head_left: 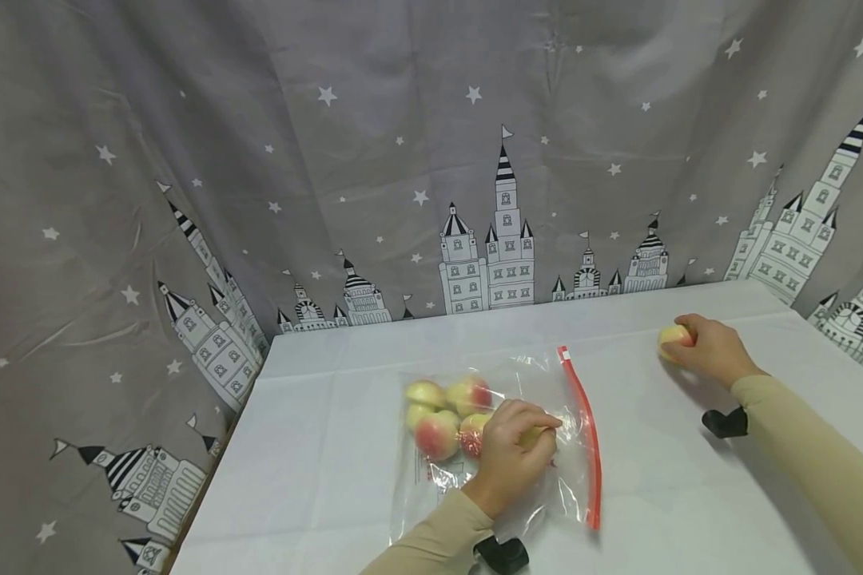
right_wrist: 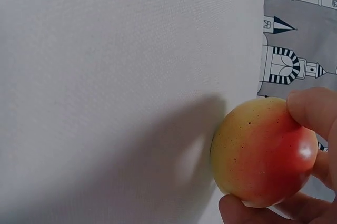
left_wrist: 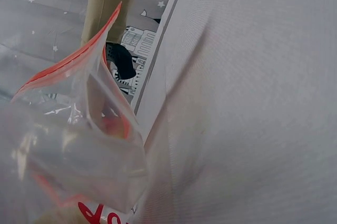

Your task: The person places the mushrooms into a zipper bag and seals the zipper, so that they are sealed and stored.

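Note:
A clear zip bag (head_left: 575,479) with a red seal strip lies on the white table, holding several yellow-and-red peaches (head_left: 437,435). My left hand (head_left: 514,451) pinches the bag's plastic near its mouth, fingers curled; something yellow shows between thumb and index finger. In the left wrist view the bag (left_wrist: 79,150) bulges, its red-edged mouth parted, and most of that hand is hidden. Toward the table's far right, my right hand (head_left: 712,347) grips a single peach (right_wrist: 258,153) between thumb and fingers. This peach is on or just above the cloth; I cannot tell which.
White cloth covers the table (head_left: 316,455). Behind it and along the left side hangs a grey curtain (head_left: 374,160) printed with castles and stars. Each wrist wears a black strap mount, such as the right one (head_left: 725,423).

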Demonstrator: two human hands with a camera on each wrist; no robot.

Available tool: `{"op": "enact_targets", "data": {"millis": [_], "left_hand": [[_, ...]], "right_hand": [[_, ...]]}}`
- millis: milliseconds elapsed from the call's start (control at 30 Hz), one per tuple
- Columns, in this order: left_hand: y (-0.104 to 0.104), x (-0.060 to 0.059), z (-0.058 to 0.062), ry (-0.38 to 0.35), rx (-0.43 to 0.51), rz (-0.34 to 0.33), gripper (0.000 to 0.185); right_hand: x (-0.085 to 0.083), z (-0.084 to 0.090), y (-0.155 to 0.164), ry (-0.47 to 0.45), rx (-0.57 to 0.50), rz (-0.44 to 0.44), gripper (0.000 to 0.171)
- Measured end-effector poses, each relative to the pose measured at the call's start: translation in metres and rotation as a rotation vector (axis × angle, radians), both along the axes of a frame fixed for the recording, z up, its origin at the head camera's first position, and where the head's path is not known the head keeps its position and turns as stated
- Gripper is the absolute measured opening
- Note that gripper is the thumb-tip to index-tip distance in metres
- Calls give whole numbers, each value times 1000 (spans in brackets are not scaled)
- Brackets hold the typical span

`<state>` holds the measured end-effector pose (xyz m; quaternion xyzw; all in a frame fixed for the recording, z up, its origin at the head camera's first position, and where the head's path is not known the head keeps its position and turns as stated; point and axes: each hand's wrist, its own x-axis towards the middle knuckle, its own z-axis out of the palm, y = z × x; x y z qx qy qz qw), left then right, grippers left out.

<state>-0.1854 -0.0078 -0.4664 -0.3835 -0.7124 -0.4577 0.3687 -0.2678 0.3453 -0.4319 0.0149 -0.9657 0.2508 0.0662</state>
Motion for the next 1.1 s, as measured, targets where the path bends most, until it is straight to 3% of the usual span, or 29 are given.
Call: {"op": "enact_targets", "data": {"millis": [300,567,1100], "left_hand": [[1,0,-1,0,-2,1,19],[1,-1,-1,11,2,-3,18],[0,0,0,-9,10,-2,22]], "right_hand": [[5,3,-3,1,0,33,65],[14,15,-27,117,16,129,59],[47,27,-80,223,24,283,50]]}}
